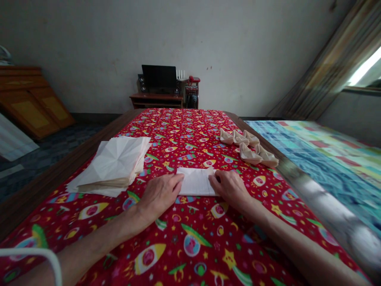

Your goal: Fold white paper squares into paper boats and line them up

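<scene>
A white folded sheet of paper lies flat on the red rocket-patterned tablecloth in front of me. My left hand rests on the sheet's left edge, fingers curled down and pressing on it. Over the sheet's right edge lies my right hand, fingers bent and pinching at the paper's upper right corner. Both forearms stretch across the cloth toward me.
A stack of creased white paper sheets lies to the left. Several folded beige paper pieces sit at the right rear. The wooden table edge runs along the left. A bed with a blue patterned cover stands right.
</scene>
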### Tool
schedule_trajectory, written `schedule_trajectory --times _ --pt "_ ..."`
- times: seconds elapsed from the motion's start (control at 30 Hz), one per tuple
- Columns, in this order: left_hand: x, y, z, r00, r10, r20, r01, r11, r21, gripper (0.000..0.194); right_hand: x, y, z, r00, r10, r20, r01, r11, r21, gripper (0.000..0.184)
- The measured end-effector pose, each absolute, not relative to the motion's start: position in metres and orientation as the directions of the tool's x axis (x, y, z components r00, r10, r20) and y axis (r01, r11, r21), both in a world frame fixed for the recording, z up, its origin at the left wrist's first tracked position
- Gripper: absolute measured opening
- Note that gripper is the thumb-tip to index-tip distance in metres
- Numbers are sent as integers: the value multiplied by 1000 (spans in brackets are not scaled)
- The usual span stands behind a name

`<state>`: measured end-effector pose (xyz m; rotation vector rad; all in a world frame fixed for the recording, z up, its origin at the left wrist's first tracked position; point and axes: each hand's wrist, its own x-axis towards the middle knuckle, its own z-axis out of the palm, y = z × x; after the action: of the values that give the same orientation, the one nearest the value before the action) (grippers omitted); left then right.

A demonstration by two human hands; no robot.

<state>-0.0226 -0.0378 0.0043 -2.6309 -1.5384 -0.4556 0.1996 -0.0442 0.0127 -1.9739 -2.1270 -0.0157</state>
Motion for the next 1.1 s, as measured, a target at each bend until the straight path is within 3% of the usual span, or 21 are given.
schedule_trajectory --times 0.3,0.63,1.1 --pt "-13 -40 -4 659 595 460 631 -770 93 27 200 -44 13 -65 982 176 984 93 -153 34" --pt "-10 -43 -11 685 614 392 610 -778 152 35 201 -42 7 -75 975 210 985 105 -138 35" --pt "-8 -43 -11 738 587 332 579 -804 135 39 203 -41 4 -85 968 235 981 123 -152 35"
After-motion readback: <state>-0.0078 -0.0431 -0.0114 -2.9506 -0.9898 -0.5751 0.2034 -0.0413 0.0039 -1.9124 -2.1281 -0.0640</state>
